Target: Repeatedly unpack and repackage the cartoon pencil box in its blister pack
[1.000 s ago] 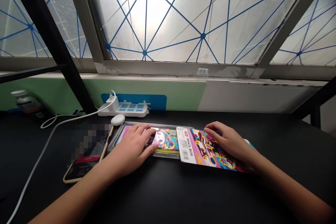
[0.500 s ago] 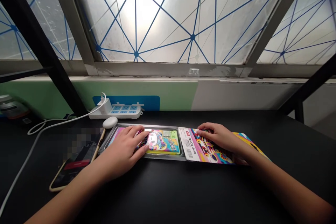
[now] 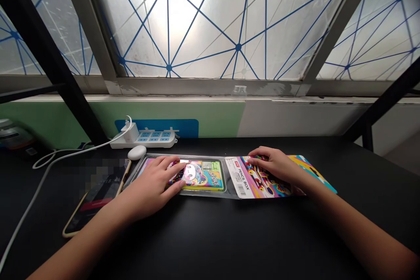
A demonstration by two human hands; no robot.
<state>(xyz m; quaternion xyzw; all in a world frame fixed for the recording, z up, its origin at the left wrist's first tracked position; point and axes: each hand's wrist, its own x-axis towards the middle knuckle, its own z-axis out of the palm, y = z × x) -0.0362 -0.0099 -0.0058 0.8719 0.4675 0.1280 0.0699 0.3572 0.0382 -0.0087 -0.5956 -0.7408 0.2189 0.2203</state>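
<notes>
A colourful pencil box (image 3: 200, 175) with a cartoon face and the word SPORT lies in a clear plastic package (image 3: 231, 186) on the dark desk. My left hand (image 3: 159, 179) rests over its left part, fingers spread and hiding that end. To the right, a bright printed card (image 3: 241, 177) marked PENCIL BOX sticks out from the package's right end. Closed on this card, my right hand (image 3: 275, 164) has its fingers at the far edge and covers the card's middle; the grip underneath is hidden.
A phone (image 3: 98, 203) lies left of the package, partly behind my left forearm. Near it are a white rounded case (image 3: 137, 152) and a power strip (image 3: 157, 140) with a plugged-in charger. A white cable (image 3: 42, 179) runs down the left side. The window wall bounds the back.
The card has slid a little to the right relative to the package, exposing more clear plastic between it and the pencil box. My left hand stays over the box. The view has shifted slightly.
</notes>
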